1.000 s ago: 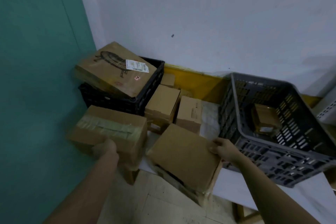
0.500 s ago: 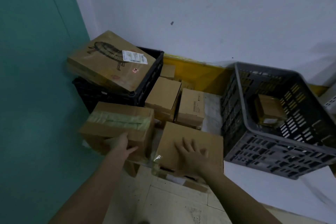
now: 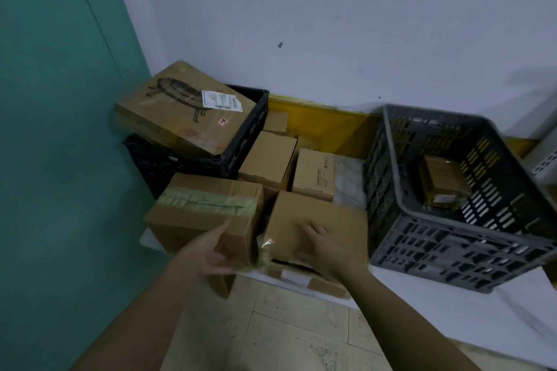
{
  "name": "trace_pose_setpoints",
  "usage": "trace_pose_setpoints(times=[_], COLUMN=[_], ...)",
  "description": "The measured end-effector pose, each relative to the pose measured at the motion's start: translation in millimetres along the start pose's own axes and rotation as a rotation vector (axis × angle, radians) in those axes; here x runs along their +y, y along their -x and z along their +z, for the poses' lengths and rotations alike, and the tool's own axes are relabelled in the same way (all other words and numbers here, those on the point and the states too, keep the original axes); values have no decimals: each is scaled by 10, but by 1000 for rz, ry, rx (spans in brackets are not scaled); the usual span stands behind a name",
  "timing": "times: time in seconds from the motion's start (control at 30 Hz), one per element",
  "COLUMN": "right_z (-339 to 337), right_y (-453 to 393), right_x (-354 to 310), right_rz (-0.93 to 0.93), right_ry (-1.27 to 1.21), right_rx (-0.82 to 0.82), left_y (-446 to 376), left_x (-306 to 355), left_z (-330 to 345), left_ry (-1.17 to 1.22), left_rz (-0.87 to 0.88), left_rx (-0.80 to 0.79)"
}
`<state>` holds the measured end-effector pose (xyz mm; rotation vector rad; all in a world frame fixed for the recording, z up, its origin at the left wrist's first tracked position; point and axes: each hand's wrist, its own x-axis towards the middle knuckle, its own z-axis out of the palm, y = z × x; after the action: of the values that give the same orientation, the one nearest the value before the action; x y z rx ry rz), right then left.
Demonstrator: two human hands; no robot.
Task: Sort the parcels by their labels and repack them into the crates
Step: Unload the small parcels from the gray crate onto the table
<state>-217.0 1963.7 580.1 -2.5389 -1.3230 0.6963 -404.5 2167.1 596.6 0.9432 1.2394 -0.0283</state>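
A taped cardboard box [image 3: 205, 214] sits at the front left of the white table. My left hand [image 3: 211, 250] rests open against its near right corner. My right hand [image 3: 325, 250] lies flat, fingers spread, on top of a plain flat box [image 3: 316, 220] beside it. That box lies on another parcel [image 3: 304, 280] with a white label on its front. A black crate [image 3: 241, 141] at the back left carries a large box [image 3: 180, 111] with a drawing and a shipping label. A grey crate [image 3: 452, 238] on the right holds one small parcel [image 3: 443, 187].
Two small boxes [image 3: 268, 159] [image 3: 315, 175] stand between the crates, with smaller ones [image 3: 275, 122] behind them near the yellow strip. A teal wall closes the left side, a white wall the back. Tiled floor [image 3: 286, 328] lies below the table edge.
My right hand moved from the flat box's far right edge onto its top, and the box settled flat. My left hand slid along the taped box to its near right corner.
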Motion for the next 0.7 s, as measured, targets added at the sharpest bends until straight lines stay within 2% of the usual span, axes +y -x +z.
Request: trace_pose_setpoints(times=[0.17,0.27,0.33,0.5,0.7], right_z=[-492,-780,-946,-1326,-1816], right_y=[248,438,593,1010,1140], right_x=[-5,72,138,362,861], right_rz=[25,47,59,55,135], right_ry=[-30,-51,-75,-128,-152], right_rx=[57,111,149,229,283], left_y=[409,716,889,1140,1181], left_x=[85,271,367,493,704], left_z=[300,681,985,1705,2461], left_ry=[-524,-743,-874,-1076,-1191], left_rz=[49,217,370,737,943], left_rx=[-93,-116,-71,34,20])
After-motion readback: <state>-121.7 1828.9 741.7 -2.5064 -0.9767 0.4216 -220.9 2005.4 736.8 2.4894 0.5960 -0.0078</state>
